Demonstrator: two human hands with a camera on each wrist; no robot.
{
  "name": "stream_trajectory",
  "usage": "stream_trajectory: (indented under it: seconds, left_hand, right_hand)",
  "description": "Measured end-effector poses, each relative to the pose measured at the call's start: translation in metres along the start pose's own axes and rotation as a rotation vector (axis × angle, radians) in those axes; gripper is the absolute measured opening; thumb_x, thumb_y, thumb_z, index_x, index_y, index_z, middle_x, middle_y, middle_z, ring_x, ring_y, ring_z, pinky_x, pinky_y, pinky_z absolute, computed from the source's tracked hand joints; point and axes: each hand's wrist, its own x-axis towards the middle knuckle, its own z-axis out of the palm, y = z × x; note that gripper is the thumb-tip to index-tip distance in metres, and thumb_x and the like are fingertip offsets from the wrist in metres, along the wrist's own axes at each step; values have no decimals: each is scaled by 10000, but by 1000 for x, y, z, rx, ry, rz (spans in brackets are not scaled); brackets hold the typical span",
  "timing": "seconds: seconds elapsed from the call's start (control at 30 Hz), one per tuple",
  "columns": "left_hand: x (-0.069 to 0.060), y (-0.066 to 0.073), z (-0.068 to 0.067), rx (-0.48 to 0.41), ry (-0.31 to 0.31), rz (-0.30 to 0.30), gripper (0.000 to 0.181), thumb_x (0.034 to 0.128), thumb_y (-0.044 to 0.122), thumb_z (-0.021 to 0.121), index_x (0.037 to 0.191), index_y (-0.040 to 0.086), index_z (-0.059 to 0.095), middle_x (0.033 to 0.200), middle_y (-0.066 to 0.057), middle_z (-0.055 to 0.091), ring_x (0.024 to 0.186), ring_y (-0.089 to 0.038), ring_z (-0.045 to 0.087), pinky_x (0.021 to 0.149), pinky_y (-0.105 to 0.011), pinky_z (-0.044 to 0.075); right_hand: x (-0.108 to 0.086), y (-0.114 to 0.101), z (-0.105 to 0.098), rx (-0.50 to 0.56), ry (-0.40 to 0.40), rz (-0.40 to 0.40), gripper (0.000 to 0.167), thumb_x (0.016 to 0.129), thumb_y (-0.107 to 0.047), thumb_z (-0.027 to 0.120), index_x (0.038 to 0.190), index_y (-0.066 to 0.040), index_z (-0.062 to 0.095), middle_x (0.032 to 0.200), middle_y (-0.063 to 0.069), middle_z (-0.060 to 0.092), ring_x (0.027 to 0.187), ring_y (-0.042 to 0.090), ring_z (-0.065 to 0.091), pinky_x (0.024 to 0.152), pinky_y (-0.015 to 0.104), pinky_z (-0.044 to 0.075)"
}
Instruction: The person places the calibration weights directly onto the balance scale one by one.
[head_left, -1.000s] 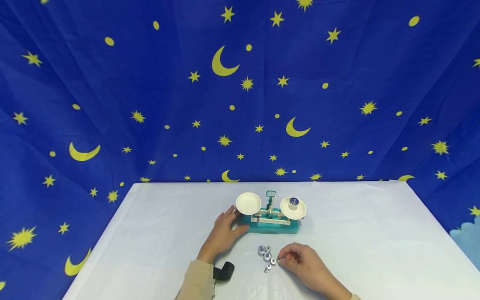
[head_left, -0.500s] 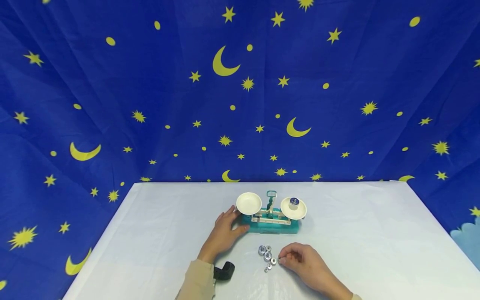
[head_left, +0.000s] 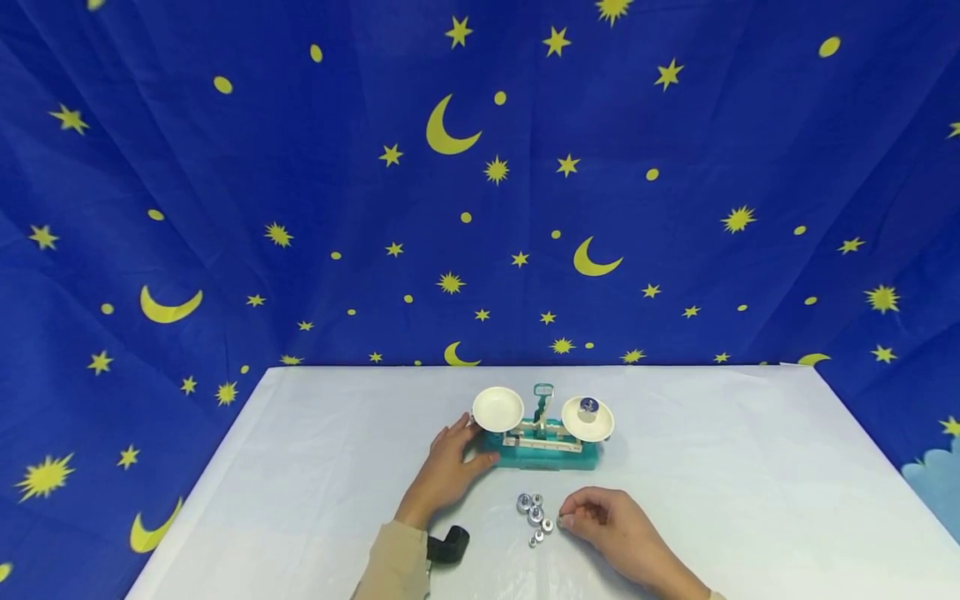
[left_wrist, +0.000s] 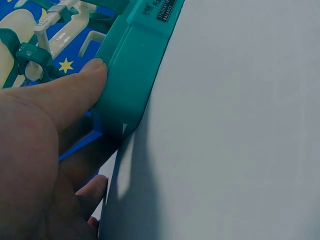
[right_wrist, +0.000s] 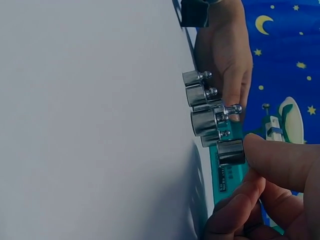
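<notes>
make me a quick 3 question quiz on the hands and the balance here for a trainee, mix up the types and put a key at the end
1. True or false: the left hand is well away from the balance.

2. What does the right hand pinch?
A) the backdrop
B) a weight
C) the tablecloth

3. Fill in: in the head view, the metal piece sits in the ____ pan.

Key:
1. False: the left hand holds the balance by one end.
2. B
3. right
</notes>
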Motion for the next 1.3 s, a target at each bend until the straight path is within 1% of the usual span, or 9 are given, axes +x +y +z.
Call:
stream_trajectory:
  seconds: [0.3, 0.47, 0.8, 0.97, 1.07, 1.17, 1.23, 1.3]
  left_hand:
    - [-1, 0, 0, -4, -3, -14, 639, 946, 359, 686, 1446, 2, 513, 1538, -218, 421, 1484, -384, 275, 1237, -556, 97]
    - [-1, -1, 1, 0, -7, -1, 642, 949, 363, 683, 1446, -5, 510, 1529, -219, 434, 1484, -387, 274, 1233, -568, 100]
    - [-1, 0, 1, 2, -1, 17, 638, 946, 368, 687, 1435, -6, 520, 1512, -220, 456, 1478, -394, 284, 1231, -573, 105]
    - [0, -1, 2, 5, -2, 4, 639, 948, 372, 683, 1440, 1, 517, 1520, -218, 446, 1480, -391, 282, 1234, -565, 102]
    - [0, -1, 1, 7, -3, 0, 639, 950, 374, 680, 1443, 3, 515, 1526, -223, 435, 1479, -398, 279, 1234, -566, 101]
    - [0, -1, 1, 6, -5, 0, 639, 951, 374, 678, 1444, 3, 514, 1528, -227, 432, 1477, -406, 278, 1233, -568, 101]
    - [0, 0, 0, 5, -4, 4, 636, 952, 370, 678, 1444, 2, 514, 1526, -227, 434, 1476, -409, 279, 1232, -572, 103]
    - [0, 0, 0, 3, -4, 1, 638, 952, 372, 678, 1445, 2, 512, 1527, -226, 432, 1477, -407, 278, 1233, -569, 101]
  right_hand:
    - [0, -2, -1, 9, 8, 8, 156, 880, -201, 770, 954, -73, 721, 784, -2, 612, 656, 83, 536, 561, 222, 478]
    - [-1, -5, -2, 9, 11, 10, 156, 874, -197, 773, 956, -76, 719, 788, 3, 614, 661, 87, 537, 563, 221, 477]
    - [-3, -10, -6, -11, 23, -27, 154, 881, -197, 766, 962, -76, 716, 790, -2, 624, 669, 77, 550, 575, 228, 492]
    - [-3, -15, -9, -11, 26, -36, 150, 893, -198, 757, 964, -74, 714, 793, -9, 628, 674, 77, 560, 590, 231, 504]
    - [-3, -16, -11, 0, 29, -65, 145, 900, -188, 751, 970, -67, 713, 795, -18, 637, 674, 69, 566, 595, 232, 513]
    - [-3, -18, -13, 8, 40, -111, 134, 907, -170, 744, 972, -57, 713, 792, -28, 639, 669, 58, 565, 594, 235, 514]
    - [-2, -19, -14, 9, 49, -121, 125, 908, -170, 744, 967, -63, 714, 791, -33, 638, 669, 55, 561, 594, 236, 510]
    - [-2, -20, -15, 7, 54, -115, 125, 908, -176, 746, 963, -68, 715, 801, -29, 651, 677, 59, 567, 603, 237, 510]
